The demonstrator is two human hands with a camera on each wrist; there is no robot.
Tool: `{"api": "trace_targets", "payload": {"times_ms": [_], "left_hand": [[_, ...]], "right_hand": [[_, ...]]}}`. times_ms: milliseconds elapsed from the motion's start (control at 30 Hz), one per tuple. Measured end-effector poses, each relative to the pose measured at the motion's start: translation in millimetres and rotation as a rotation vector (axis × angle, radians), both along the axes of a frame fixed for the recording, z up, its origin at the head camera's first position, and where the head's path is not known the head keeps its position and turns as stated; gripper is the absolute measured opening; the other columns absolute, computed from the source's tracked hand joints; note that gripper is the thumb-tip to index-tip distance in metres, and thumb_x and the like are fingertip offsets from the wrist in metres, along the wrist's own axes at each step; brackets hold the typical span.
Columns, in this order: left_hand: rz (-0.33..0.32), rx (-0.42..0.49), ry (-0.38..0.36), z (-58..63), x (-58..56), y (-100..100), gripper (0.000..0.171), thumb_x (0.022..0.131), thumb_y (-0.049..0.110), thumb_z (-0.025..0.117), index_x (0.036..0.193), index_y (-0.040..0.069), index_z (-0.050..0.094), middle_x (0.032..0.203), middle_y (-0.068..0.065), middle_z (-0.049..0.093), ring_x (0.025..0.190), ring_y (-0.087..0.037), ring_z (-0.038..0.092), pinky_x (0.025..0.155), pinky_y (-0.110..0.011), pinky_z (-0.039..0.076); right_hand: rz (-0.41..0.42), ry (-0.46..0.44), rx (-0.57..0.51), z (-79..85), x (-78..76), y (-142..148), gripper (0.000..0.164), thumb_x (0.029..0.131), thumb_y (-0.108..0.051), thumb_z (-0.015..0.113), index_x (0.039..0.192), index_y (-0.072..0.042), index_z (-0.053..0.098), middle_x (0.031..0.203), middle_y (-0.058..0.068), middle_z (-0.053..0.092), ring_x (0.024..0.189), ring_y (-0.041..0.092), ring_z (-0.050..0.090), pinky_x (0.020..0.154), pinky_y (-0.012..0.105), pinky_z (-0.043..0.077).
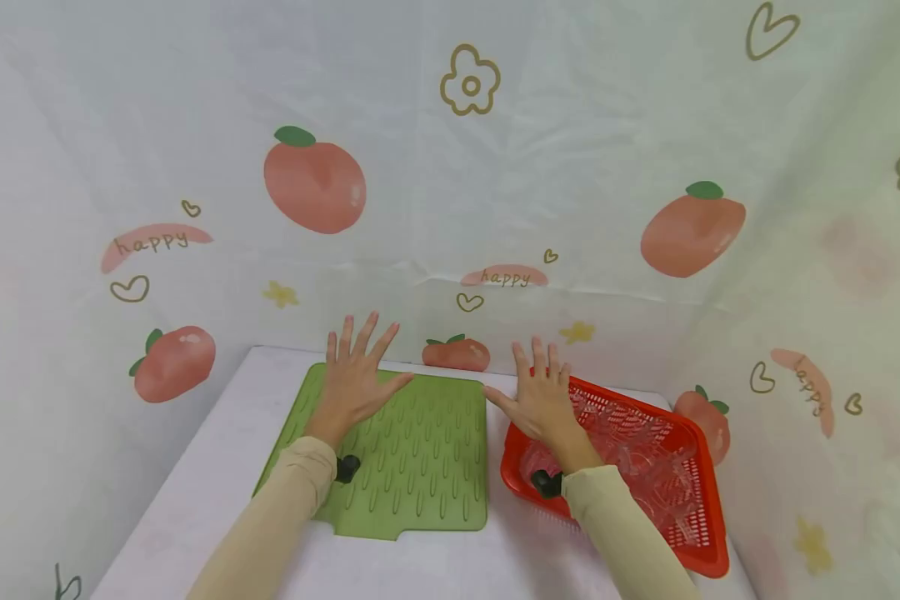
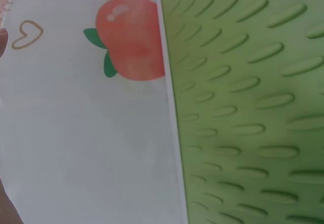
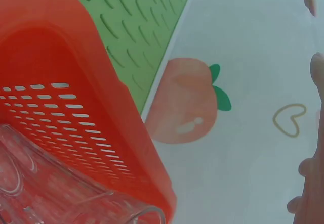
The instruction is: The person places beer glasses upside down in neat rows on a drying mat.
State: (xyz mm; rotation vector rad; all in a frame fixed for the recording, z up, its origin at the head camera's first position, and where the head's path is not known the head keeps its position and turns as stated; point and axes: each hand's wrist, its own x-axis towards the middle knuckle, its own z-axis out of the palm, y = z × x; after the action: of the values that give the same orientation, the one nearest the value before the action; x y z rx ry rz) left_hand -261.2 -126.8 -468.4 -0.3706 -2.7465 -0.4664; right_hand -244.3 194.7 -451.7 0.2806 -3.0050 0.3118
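My left hand (image 1: 355,387) is raised with its fingers spread, holding nothing. In the head view it overlaps a green ridged mat (image 1: 435,450) on the white table. My right hand (image 1: 542,404) is likewise spread and holds nothing, near the left rim of a red perforated plastic basket (image 1: 708,500). Inside the basket lie several clear glasses (image 1: 637,458), one of them seen close up in the right wrist view as a clear glass (image 3: 76,188). The left wrist view takes in the mat's ridges (image 2: 273,102), while only slivers of fingers show at its left edge.
Mat and basket stand side by side on the white table (image 1: 187,517), with a narrow strip of table between them. A pale curtain (image 1: 420,192) printed with fruit and hearts hangs behind and at the sides. A small black device (image 1: 347,468) sits at each wrist.
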Motion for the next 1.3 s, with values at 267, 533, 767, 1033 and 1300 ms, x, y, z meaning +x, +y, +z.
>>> {"api": "trace_targets", "payload": {"times_ms": [267,533,767,1033,1300], "left_hand": [[0.007,0.016,-0.020,-5.2,4.4,-8.7,0.089,0.090,0.069,0.060,0.163,0.033,0.025,0.173,-0.006,0.013,0.160,-0.043,0.002,0.125,-0.070,0.006],[0.034,0.043,-0.059,-11.3,6.1,-18.0,0.088,0.092,0.066,0.061,0.163,0.030,0.025,0.173,-0.009,0.014,0.160,-0.043,0.003,0.125,-0.069,0.006],[0.067,0.059,-0.081,-23.0,9.5,-27.4,0.086,0.093,0.066,0.058,0.163,0.028,0.026,0.172,-0.011,0.015,0.158,-0.046,0.007,0.124,-0.071,0.009],[0.087,0.109,-0.126,-36.4,17.3,-39.2,0.086,0.094,0.063,0.060,0.164,0.027,0.024,0.172,-0.013,0.015,0.158,-0.048,0.006,0.122,-0.073,0.009],[0.125,0.112,-0.104,-53.6,24.7,-51.0,0.087,0.092,0.063,0.061,0.162,0.024,0.029,0.170,-0.016,0.021,0.156,-0.051,0.012,0.120,-0.074,0.015]], "right_hand": [[-0.014,0.003,-0.051,-1.5,4.4,11.6,0.102,0.091,-0.078,0.047,0.165,-0.014,0.014,0.170,0.020,0.014,0.158,0.047,0.005,0.124,0.071,0.013],[-0.009,0.009,-0.073,2.9,13.4,21.8,0.098,0.093,-0.072,0.052,0.163,-0.012,0.020,0.164,0.022,0.027,0.154,0.049,0.016,0.125,0.065,0.018],[0.009,0.042,-0.113,3.1,22.5,30.0,0.094,0.093,-0.066,0.059,0.160,-0.010,0.027,0.155,0.021,0.040,0.148,0.045,0.029,0.118,0.064,0.035],[0.009,0.028,-0.113,-2.2,33.4,36.7,0.089,0.091,-0.062,0.066,0.155,-0.008,0.036,0.149,0.020,0.047,0.135,0.044,0.044,0.105,0.064,0.048],[-0.040,0.012,-0.102,-5.1,47.5,43.4,0.088,0.087,-0.062,0.071,0.149,-0.005,0.045,0.142,0.023,0.051,0.129,0.047,0.050,0.104,0.065,0.049]]}}
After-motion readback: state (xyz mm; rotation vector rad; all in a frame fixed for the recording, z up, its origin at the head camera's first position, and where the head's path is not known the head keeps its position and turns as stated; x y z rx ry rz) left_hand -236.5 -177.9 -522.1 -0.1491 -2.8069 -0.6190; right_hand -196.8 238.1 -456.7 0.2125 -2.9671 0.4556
